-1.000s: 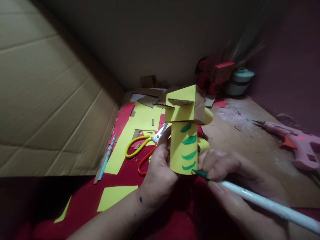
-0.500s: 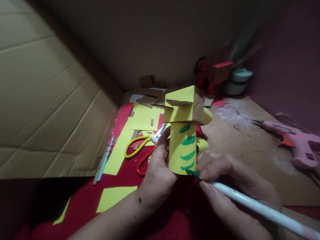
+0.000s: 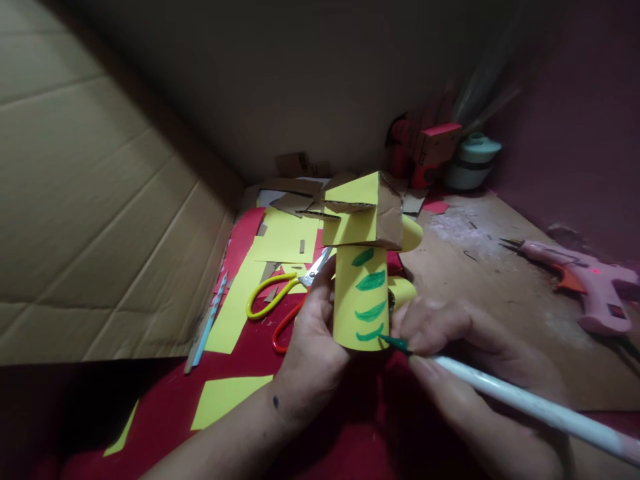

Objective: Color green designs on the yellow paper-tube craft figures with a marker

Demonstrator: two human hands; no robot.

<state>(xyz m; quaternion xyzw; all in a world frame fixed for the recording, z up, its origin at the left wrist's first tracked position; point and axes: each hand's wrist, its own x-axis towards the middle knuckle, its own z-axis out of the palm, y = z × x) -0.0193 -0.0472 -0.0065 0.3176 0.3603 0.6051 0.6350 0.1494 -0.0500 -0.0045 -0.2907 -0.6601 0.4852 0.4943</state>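
Observation:
My left hand point(image 3: 317, 330) is wrapped round a yellow paper-covered cardboard figure point(image 3: 345, 300) from its left side. The figure has an upright tube body and a boxy top with bare brown cardboard on its right face. Several green stripes run down the tube. In my right hand point(image 3: 460, 360) a white felt-tip pen point(image 3: 525, 397) is pinched close to its green tip, which touches the right end of the lowest stripe. Behind my left hand lie scissors point(image 3: 273, 293) with one yellow and one red handle; their blades are partly hidden.
A pink glue gun point(image 3: 575, 280) lies on the brown board point(image 3: 460, 267) at right. Yellow paper point(image 3: 230, 313) and cardboard scraps cover the red cloth. A blue-white pencil point(image 3: 209, 327) lies by the cardboard wall point(image 3: 100, 200). Red cardboard pieces point(image 3: 435, 150) and a pale green pot point(image 3: 473, 163) stand behind.
The pen tip has moved right along the lowest green stripe, to its right end. The figure and the whole view have shifted slightly; both hands keep their hold.

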